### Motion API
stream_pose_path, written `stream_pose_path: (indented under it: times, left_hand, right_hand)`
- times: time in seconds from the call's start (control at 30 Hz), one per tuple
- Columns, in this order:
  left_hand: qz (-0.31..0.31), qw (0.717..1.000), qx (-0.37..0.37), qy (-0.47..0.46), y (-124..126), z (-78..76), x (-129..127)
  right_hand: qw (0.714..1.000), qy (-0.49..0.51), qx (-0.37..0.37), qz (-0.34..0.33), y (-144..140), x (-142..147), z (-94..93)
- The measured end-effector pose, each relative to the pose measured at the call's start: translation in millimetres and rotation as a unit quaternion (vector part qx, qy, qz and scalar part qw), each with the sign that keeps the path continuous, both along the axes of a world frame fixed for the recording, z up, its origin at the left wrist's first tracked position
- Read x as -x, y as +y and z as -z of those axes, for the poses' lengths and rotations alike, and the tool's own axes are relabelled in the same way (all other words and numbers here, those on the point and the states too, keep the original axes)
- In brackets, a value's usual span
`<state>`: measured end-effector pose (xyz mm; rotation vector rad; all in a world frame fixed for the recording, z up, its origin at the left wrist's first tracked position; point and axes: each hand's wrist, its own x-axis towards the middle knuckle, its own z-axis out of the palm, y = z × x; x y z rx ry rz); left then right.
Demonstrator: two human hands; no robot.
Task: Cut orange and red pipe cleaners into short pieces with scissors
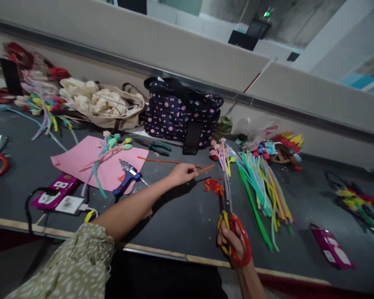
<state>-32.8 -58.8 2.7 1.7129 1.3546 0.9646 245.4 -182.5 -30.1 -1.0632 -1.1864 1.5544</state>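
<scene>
My left hand [183, 174] is closed in a pinch on an orange pipe cleaner [206, 169], whose short end sticks out to the right of the fingers. My right hand [235, 243] grips a pair of scissors [243, 243] with red and yellow handles, blades pointing away from me. Just left of the blades lies a small heap of cut orange and red pieces [214, 187]. Behind my left hand an orange strand [156, 160] runs leftward along the table. Whether it is the same pipe cleaner I cannot tell, since my hand covers the middle.
Bundled pipe cleaners [262, 187] lie right of the scissors. A blue glue gun [127, 180] and pink paper [77, 153] with fluffy flowers are on the left, near a purple power strip [57, 191]. Behind stand a dotted bag [177, 112] and green-handled pliers [158, 148].
</scene>
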Motion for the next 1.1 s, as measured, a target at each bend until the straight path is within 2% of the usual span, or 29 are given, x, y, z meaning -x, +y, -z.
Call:
stream_pose_path:
  times: [0.2,0.37,0.43,0.53,0.73,0.93,1.1]
  left_hand:
    - [0.037,0.998,0.034,-0.041,3.9,7.1,-0.9]
    - [0.063,0.993,0.07,-0.075,2.2,2.4,-1.9]
    - [0.063,0.991,0.079,-0.083,0.9,-0.9,-2.1]
    - [0.068,0.991,0.079,-0.086,0.4,-3.1,-2.3]
    - [0.07,0.99,0.091,-0.087,0.7,-4.4,-1.6]
    - [0.077,0.987,0.105,-0.096,0.7,-7.2,-0.9]
    - [0.099,0.984,0.112,-0.094,1.0,-5.7,-1.1]
  right_hand:
    - [0.999,-0.029,0.003,-0.022,4.2,-2.4,-6.6]
    - [0.994,-0.065,0.077,-0.052,1.5,-8.7,-28.0]
    - [0.991,-0.085,0.1,-0.035,3.3,-8.4,-38.4]
    - [0.987,-0.135,0.086,-0.002,8.0,-2.1,-49.7]
    - [0.991,-0.12,0.057,-0.006,12.9,5.8,-49.6]
    - [0.976,-0.167,0.131,-0.051,21.3,-9.8,-56.1]
    - [0.966,-0.211,0.133,-0.063,22.1,-6.0,-61.4]
